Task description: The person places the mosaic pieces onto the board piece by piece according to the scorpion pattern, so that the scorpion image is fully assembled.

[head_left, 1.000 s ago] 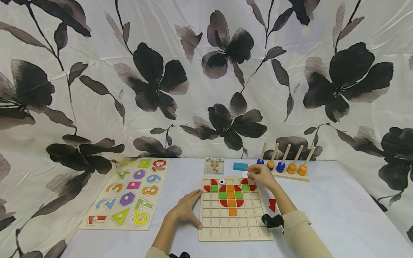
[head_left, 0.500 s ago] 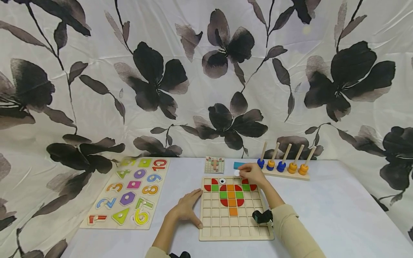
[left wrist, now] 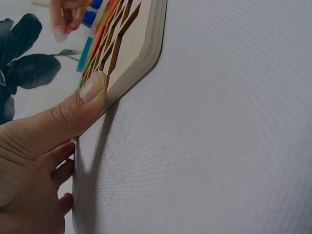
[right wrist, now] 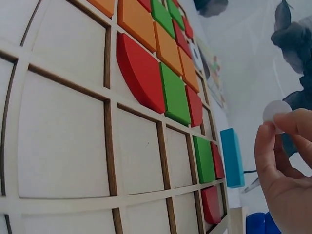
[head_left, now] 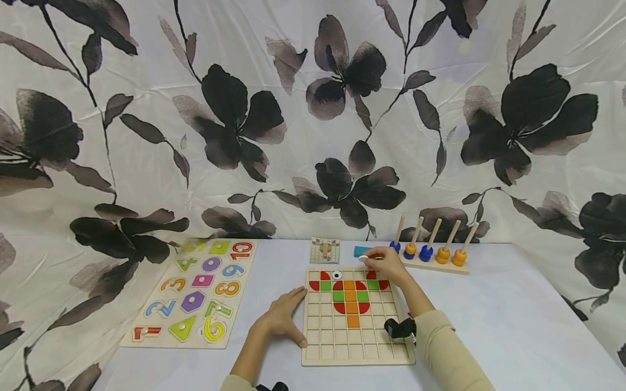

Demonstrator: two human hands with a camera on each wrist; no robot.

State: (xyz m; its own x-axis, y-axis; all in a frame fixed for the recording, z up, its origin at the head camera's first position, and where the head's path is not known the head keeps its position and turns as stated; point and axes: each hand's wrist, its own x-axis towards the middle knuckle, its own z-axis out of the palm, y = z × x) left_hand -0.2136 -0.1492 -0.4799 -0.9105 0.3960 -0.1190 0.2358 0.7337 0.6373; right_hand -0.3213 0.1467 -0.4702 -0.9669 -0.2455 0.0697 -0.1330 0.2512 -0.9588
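Observation:
A square wooden grid board lies flat, with red, green and orange pieces in its far and middle cells. My left hand rests against its left edge, fingers spread and straight. In the left wrist view the thumb lies on the board's rim. Beyond the far edge, my right hand pinches a small white round disc between thumb and fingertips, held in the air. One eye disc, white with a black dot, sits in a far cell of the board.
A blue block and a small pattern card lie behind the board. To the far right stands a peg stacker with blue and orange rings. A number puzzle board lies on the left. A floral cloth hangs behind.
My right hand has moved left with the white disc, then stayed near the blue block while the disc tilted. The forearm now covers most of the red piece beside the board. My left hand has stayed put.

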